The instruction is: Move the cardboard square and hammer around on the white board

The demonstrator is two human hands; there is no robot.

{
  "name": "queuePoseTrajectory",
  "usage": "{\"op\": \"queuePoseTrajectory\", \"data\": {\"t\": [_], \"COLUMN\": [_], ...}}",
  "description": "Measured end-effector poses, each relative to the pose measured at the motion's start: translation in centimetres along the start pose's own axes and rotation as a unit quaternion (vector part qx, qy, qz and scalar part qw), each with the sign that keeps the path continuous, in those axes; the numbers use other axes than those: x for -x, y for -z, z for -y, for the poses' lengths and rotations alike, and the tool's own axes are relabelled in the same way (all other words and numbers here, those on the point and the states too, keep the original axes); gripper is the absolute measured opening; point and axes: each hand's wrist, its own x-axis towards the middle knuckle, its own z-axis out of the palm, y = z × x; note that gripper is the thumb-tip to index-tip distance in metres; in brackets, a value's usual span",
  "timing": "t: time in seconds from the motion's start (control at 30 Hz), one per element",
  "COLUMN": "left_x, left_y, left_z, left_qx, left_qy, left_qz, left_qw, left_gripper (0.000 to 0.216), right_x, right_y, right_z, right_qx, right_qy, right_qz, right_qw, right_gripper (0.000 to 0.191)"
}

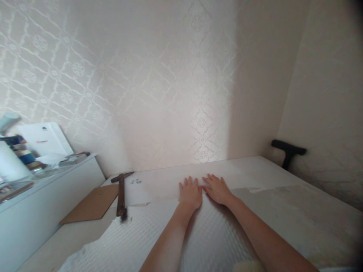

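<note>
Side by side, backs upward and fingers spread: left hand [190,196] and right hand [219,190], thumbs close together, at the far edge of a white bumpy sheet [208,230]. Below the forearms, more of the same sheet, lying on a pale table [283,207]. To the left, a hammer [121,192], head toward the patterned wall [147,87], and beside it small bits [136,181], too tiny to identify. Farther left, brown cardboard [90,204] and a pale cabinet [53,196]. Far right, a black T-shaped handle [288,148].
</note>
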Motion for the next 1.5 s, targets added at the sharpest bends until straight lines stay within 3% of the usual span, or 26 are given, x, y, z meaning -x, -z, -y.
{"op": "queuePoseTrajectory", "data": {"t": [1.5], "left_x": [-0.06], "left_y": [-0.22], "left_z": [0.06], "left_qx": [0.004], "left_qy": [-0.005], "left_qz": [-0.013], "left_qw": [1.000], "left_gripper": [0.049], "right_x": [0.06], "right_y": [0.03], "right_z": [0.16], "right_qx": [-0.003], "right_qy": [0.002], "right_qz": [-0.003], "right_qw": [1.000], "right_gripper": [0.051]}}
